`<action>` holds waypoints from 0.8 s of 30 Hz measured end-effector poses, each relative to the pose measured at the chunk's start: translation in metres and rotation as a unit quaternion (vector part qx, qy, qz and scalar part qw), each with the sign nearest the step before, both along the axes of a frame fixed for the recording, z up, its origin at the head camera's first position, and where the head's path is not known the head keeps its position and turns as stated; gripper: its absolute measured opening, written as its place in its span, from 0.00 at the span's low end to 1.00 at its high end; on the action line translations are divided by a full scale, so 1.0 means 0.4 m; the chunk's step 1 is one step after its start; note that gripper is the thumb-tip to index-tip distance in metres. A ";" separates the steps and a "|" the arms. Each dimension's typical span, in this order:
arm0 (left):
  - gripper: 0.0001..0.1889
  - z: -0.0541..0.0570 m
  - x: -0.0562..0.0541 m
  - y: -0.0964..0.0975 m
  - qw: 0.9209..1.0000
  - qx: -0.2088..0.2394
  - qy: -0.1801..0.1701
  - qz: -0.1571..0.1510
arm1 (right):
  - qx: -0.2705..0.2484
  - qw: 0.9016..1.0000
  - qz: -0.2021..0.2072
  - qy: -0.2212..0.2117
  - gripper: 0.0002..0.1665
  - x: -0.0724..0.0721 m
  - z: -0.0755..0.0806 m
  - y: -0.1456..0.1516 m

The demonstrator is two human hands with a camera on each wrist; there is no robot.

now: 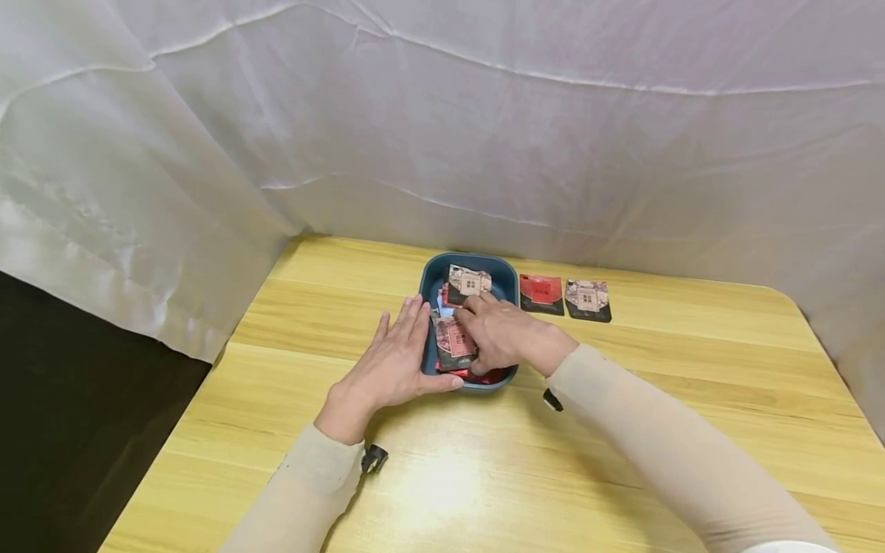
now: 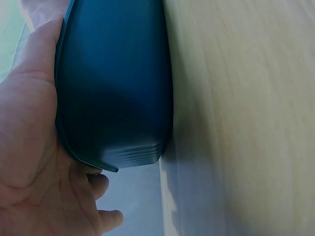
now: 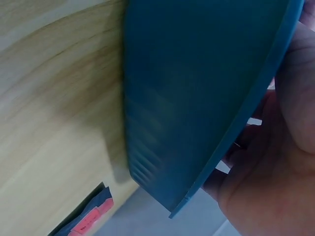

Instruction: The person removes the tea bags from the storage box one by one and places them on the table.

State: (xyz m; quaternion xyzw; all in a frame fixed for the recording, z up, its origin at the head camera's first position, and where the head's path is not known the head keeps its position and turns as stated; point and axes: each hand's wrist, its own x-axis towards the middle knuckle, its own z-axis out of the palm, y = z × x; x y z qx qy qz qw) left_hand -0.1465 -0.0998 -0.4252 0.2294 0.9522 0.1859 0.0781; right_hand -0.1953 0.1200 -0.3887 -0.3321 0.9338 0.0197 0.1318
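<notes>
A dark blue plastic bin [image 1: 508, 269] holds several small square sachets. My left hand [image 1: 390, 365] rests along the bin's left side, fingers straight at the rim and thumb across the near corner. In the left wrist view its palm lies beside the bin's wall [image 2: 113, 73]. My right hand [image 1: 501, 334] reaches in over the right rim, fingers bent, and grips a pink-and-black sachet [image 1: 452, 346] by its right side. Behind it lies a beige-labelled sachet [image 1: 470, 283]. The right wrist view shows the bin's outer wall [image 3: 197, 73] hiding the fingertips.
Right of the bin, a red-and-black sachet [image 1: 541, 293] and a beige-and-black sachet [image 1: 588, 299] lie side by side on the wooden table [image 1: 691, 346]. A pale curtain [image 1: 484, 138] hangs behind the table's back edge.
</notes>
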 end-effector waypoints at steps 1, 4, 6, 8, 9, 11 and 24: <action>0.71 0.000 0.000 -0.001 1.000 -0.001 0.002 -0.001 | -0.001 1.000 0.000 0.000 0.58 0.000 -0.001 0.000; 0.71 -0.001 0.000 -0.001 1.000 0.000 0.003 -0.002 | -0.005 1.000 0.000 0.002 0.56 0.001 -0.003 0.000; 0.71 0.000 0.000 -0.001 1.000 0.001 0.002 -0.003 | -0.010 1.000 -0.002 0.002 0.56 0.001 -0.003 0.000; 0.71 0.000 0.000 -0.001 1.000 0.004 0.001 -0.003 | -0.016 1.000 -0.007 -0.001 0.57 0.000 -0.003 0.000; 0.71 0.000 0.000 -0.002 1.000 0.006 0.000 -0.003 | -0.018 1.000 -0.010 -0.003 0.58 0.000 -0.002 0.000; 0.71 0.000 0.000 -0.002 1.000 0.008 -0.002 -0.001 | -0.019 1.000 -0.016 -0.008 0.60 0.000 0.000 0.002; 0.72 -0.001 0.001 0.000 1.000 0.010 -0.007 0.002 | -0.045 0.998 -0.019 0.031 0.61 0.004 0.058 0.043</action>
